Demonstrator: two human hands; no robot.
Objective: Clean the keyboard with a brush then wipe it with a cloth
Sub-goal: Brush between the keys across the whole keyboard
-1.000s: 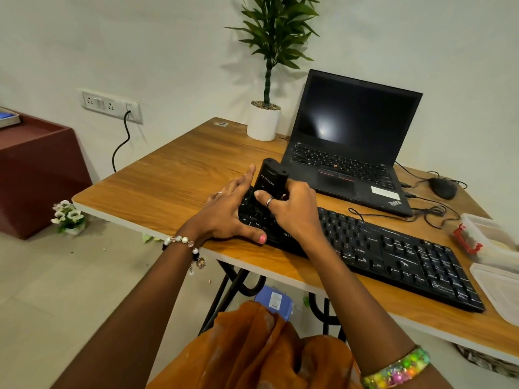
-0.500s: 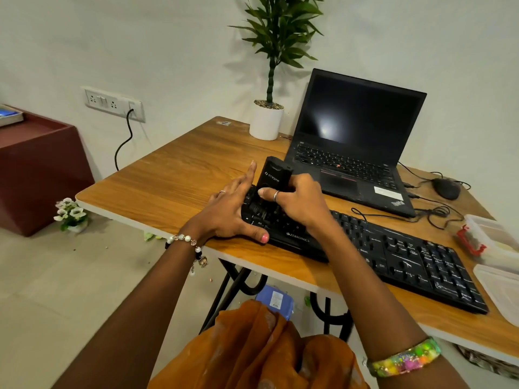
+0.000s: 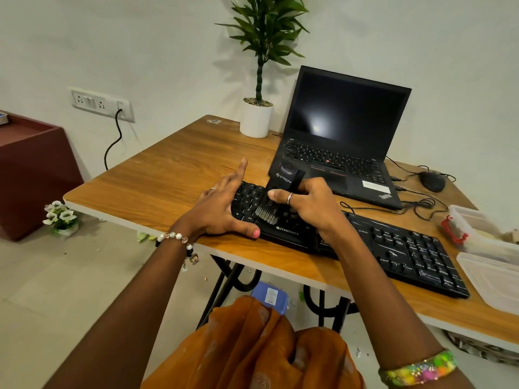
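A black keyboard (image 3: 398,248) lies along the front edge of the wooden table (image 3: 168,175). My right hand (image 3: 309,204) grips a black brush tool (image 3: 283,183) held upright, its grey bristles (image 3: 265,214) touching the keys at the keyboard's left part. My left hand (image 3: 222,204) rests flat with straight fingers over the keyboard's left end, thumb along the front edge. No cloth is in view.
An open black laptop (image 3: 345,136) stands behind the keyboard, a potted plant (image 3: 257,116) to its left. A mouse (image 3: 432,181) and cables lie at the right. Plastic containers (image 3: 477,231) and a lid (image 3: 494,279) sit at the right edge.
My right hand has shifted the brush slightly right and toward the front keys, and its bristles now show. My left hand stays at the keyboard's left end.
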